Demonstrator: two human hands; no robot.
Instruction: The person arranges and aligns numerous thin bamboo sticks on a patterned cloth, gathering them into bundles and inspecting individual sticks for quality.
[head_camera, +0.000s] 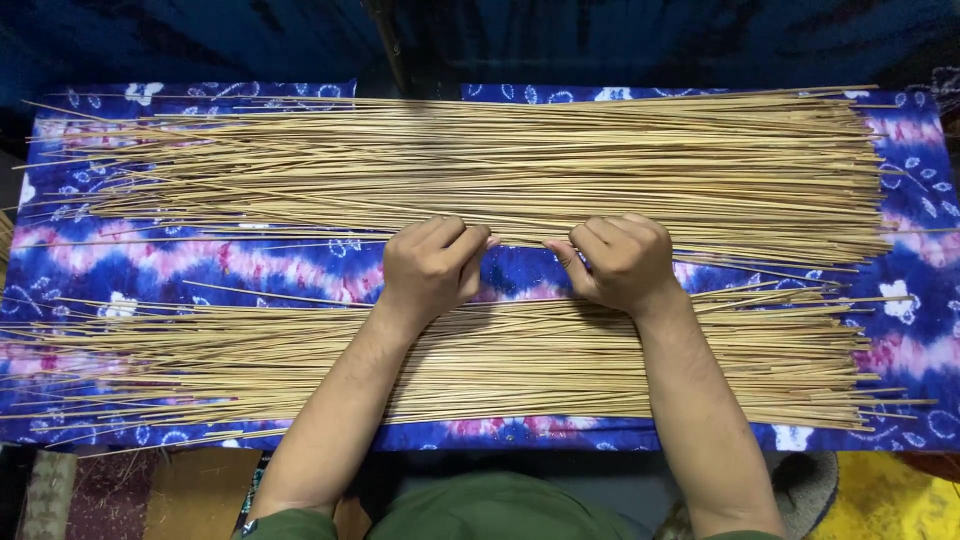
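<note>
While on cloth (930, 200), both hands' (432, 268) grip on sticks (520, 165).

Both fists, the left hand (432, 265) and right hand (615, 262), pinched thin sticks at the far pile's (500, 165) near edge, forearms lying over the near pile (500, 360) on a blue tie-dyed cloth (920, 215).

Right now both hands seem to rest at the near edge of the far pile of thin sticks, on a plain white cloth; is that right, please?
Not quite: the cloth is blue, pink and white tie-dye, not plain white, as the head view shows. Both the left hand and right hand do rest at the near edge of the far pile of thin sticks.
</note>
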